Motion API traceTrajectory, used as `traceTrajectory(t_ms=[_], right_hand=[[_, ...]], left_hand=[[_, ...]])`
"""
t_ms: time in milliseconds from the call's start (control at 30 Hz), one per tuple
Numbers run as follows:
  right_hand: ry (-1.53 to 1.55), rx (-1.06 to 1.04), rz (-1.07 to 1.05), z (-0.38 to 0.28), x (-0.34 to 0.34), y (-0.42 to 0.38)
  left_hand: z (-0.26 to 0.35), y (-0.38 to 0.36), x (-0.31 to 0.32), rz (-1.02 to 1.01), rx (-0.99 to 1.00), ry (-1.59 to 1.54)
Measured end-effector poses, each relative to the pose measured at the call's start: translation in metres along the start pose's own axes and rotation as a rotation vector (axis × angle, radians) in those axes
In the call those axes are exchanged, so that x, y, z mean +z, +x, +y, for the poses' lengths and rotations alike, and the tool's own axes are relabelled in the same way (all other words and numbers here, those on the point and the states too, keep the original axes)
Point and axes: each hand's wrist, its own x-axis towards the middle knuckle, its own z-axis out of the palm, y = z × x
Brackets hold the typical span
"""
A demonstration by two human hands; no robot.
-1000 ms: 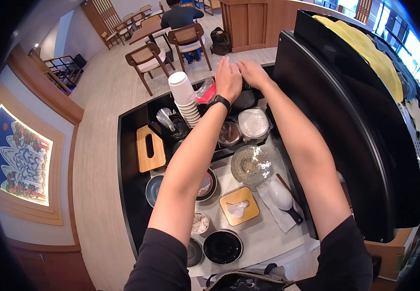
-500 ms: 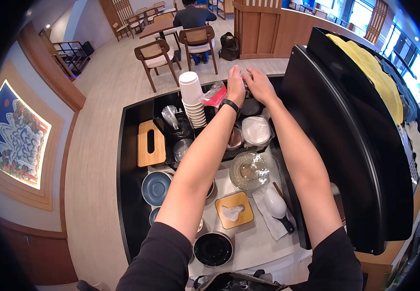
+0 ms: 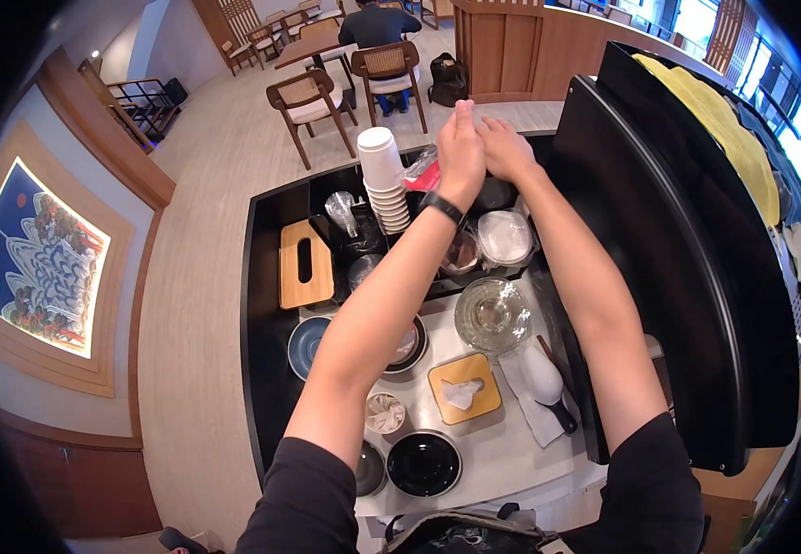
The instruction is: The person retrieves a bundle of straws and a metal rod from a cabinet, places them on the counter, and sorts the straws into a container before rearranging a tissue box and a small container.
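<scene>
Both arms reach out to the far edge of the black-walled counter. My left hand (image 3: pixel 462 162), with a black band at its wrist, is closed with its thumb side up. My right hand (image 3: pixel 509 150) meets it from the right, fingers bent in towards it. Whatever they hold is hidden behind them. Left of my left hand is a clear plastic bag with a red label (image 3: pixel 424 172). Beside that rises a stack of white paper cups (image 3: pixel 382 166). Below the hands are a dark round lid (image 3: pixel 496 195) and a wrapped stack of white lids (image 3: pixel 504 237).
A wooden tissue box (image 3: pixel 318 268), blue saucer (image 3: pixel 305 348), glass plates (image 3: pixel 493 316), wooden-topped box with tissue (image 3: pixel 482 402), white scoop (image 3: pixel 541 376) and black bowl (image 3: pixel 424 464) stand nearer. A tall black panel (image 3: pixel 645 268) borders the right. Beyond, a person (image 3: pixel 377 28) sits at a table.
The view has shifted, so the counter sits a little further right and lower. My hands stay together at the far edge, the left turned more upright and the right fingers closer to it.
</scene>
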Motion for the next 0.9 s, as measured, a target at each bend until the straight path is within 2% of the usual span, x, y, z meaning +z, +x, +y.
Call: traceTrajectory(t_ms=[33,100,133,167,267,300,367,433,533,633,733,833,900], right_hand=[[0.084,-0.001,-0.052,0.013,0.011,0.014],[0.270,0.038,-0.116,0.006,-0.009,0.016],[0.365,0.055,-0.151,-0.004,-0.022,0.015],[0.219,0.147,-0.053,-0.027,-0.032,0.002],[0.010,0.177,-0.042,-0.051,-0.020,-0.013],[-0.067,0.137,0.036,-0.048,-0.007,-0.012],[-0.054,0.057,0.042,-0.034,0.000,-0.006],[-0.068,-0.003,0.087,-0.023,0.004,-0.006],[-0.168,0.011,0.075,-0.026,-0.014,-0.010],[-0.185,-0.163,0.299,-0.015,0.003,-0.004],[0.020,-0.241,0.294,-0.008,0.010,0.003],[0.019,-0.089,0.045,-0.030,-0.016,-0.004],[-0.004,-0.062,0.044,-0.028,-0.016,-0.003]], left_hand=[[0.004,-0.008,-0.010,-0.094,-0.131,-0.227],[0.047,-0.056,-0.030,-0.188,-0.244,-0.404],[0.057,-0.083,-0.043,-0.229,-0.238,-0.369],[0.067,-0.110,-0.056,-0.267,-0.228,-0.335],[0.091,-0.200,-0.092,-0.316,-0.297,-0.198],[0.094,-0.228,-0.103,-0.312,-0.322,-0.156],[0.116,-0.280,-0.118,-0.277,-0.431,-0.044],[0.135,-0.316,-0.139,-0.353,-0.463,0.113],[0.138,-0.365,-0.170,-0.331,-0.595,0.120],[0.143,-0.398,-0.185,-0.199,-0.671,0.068],[0.143,-0.417,-0.193,-0.113,-0.686,0.070],[0.146,-0.417,-0.193,-0.028,-0.735,0.057],[0.140,-0.417,-0.192,-0.010,-0.697,0.031]])
